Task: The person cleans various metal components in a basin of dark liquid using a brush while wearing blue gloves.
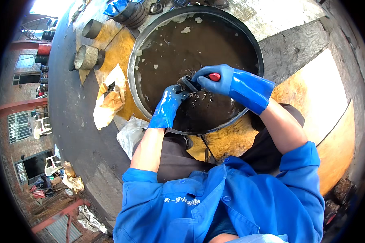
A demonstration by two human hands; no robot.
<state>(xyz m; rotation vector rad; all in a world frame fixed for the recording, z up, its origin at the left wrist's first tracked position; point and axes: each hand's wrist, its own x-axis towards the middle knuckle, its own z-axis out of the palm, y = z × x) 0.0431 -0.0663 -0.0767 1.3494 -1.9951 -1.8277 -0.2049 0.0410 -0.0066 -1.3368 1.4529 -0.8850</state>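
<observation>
Both my hands wear long blue rubber gloves and meet over a large round metal tub (260, 52) of murky brown liquid. My left hand (167, 106) grips a small dark, wet metal part (187, 84) just above the liquid. Closed in my right hand (235, 84) is a tool with a red handle (214, 77). Its working end is against or beside the dark part, and my fingers hide its shape. Pale flecks of foam (185, 30) float on the liquid, and its surface is disturbed below my hands.
Left of the tub lie a crumpled, stained yellowish bag (109, 99) and a whitish plastic bag (130, 135). Metal rings (86, 57) stand farther left, with a stack of dark rings (130, 15) behind. Stained boards (312, 93) cover the ground at right. My knees flank the tub's near side.
</observation>
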